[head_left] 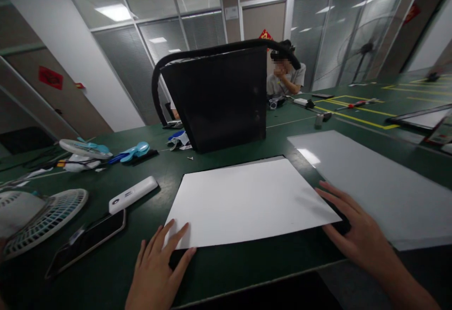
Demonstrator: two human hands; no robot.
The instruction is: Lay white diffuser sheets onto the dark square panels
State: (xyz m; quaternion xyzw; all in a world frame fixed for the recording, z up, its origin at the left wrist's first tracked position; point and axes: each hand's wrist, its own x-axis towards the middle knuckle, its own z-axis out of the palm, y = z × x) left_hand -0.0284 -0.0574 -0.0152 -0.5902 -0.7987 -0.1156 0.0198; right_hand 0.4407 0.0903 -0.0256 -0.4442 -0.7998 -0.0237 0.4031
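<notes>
A white sheet of paper [250, 202] lies flat on the green table in front of me, with a thin dark edge showing along its far side. At its near left corner, my left hand [158, 263] rests with fingers spread, the fingertips on the sheet. My right hand [356, 230] is at the right edge, its fingers apart and the fingertips close to the border. Whether those right fingertips touch the paper is hard to tell. Just right of that hand lies a large glossy translucent sheet [381, 187]. Neither hand grips anything.
A black bag [222, 98] with a looped handle stands behind the paper. To the left are a smartphone [92, 239], a white handheld device [133, 194] and a white fan [45, 220]. A person [286, 75] sits across the green table [240, 270]. Yellow tape marks the far right.
</notes>
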